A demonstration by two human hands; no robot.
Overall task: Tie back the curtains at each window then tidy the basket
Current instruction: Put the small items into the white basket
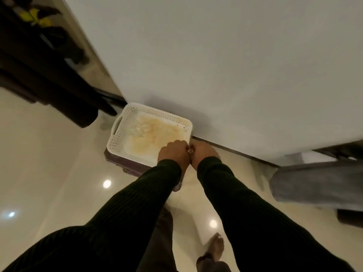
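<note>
Basket point(121, 132) sat on a low dark stand against the wall, its long axis running from 10 to 4 o'clock. Both hands met at its 4 o'clock corner, left hand point(174, 152) over the rim, right hand point(204, 152) just outside; whether either grip held anything I couldn't tell.

Overall light: dim and warm, with a yellowish cast.
Glare: three round bright spots reflect on the glossy floor point(49, 173), suggesting lamps overhead.
Shadows: a soft dark shadow lies on the wall point(235, 65) just behind the basket point(117, 138).
Dark areas: the sleeves point(137, 203) and the furniture at upper left are nearly black, without detail.
Sharpness: soft throughout; the basket's contents are blurred.
Distortion: straight edges bend towards the frame's borders.
</note>
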